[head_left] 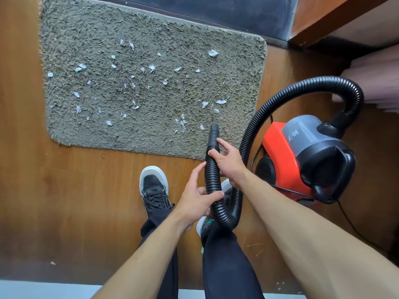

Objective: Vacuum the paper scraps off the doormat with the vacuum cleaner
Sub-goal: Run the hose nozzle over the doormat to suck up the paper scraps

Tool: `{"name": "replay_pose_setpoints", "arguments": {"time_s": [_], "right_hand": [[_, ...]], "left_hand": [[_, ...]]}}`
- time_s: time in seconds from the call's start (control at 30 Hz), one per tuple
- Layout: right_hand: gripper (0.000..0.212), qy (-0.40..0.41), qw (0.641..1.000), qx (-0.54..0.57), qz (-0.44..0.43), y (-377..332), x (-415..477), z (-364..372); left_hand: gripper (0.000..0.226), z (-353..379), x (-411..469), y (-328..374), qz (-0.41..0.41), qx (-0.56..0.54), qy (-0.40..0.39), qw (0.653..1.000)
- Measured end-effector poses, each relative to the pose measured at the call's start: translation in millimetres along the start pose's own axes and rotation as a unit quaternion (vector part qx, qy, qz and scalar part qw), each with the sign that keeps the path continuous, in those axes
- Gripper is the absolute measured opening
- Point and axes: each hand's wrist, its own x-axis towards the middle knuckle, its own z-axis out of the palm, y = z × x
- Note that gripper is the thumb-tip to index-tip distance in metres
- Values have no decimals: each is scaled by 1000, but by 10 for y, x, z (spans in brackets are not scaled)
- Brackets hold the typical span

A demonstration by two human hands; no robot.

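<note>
A grey shaggy doormat [151,35] lies on the wooden floor, strewn with several small white paper scraps [152,66]. A red and grey vacuum cleaner [302,152] stands to the right of the mat. Its black ribbed hose [302,87] arcs up and loops down to my hands. My right hand [226,158] grips the hose just behind the smooth black nozzle [213,134], whose tip hangs over the mat's near right corner. My left hand [194,197] holds the hose lower down, thumb across it.
My two black shoes [153,186] stand on the wooden floor just below the mat. A dark threshold [216,14] borders the mat at the top. A wooden furniture edge [345,16] and pink cloth [380,78] are at upper right. The vacuum's black cord [349,219] trails right.
</note>
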Motion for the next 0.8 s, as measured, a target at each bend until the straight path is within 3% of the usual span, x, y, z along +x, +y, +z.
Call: {"name": "replay_pose_setpoints", "arguments": {"time_s": [0.23, 0.47, 0.8], "right_hand": [[65, -24, 999, -24, 15, -109, 42, 115], [71, 59, 996, -64, -8, -24, 49, 42], [72, 42, 998, -53, 1, -65, -7, 253]], "left_hand": [[84, -106, -6, 40, -9, -40, 1, 999], [82, -12, 55, 7, -9, -27, -15, 999], [83, -183, 27, 2, -13, -32, -2, 999]]}}
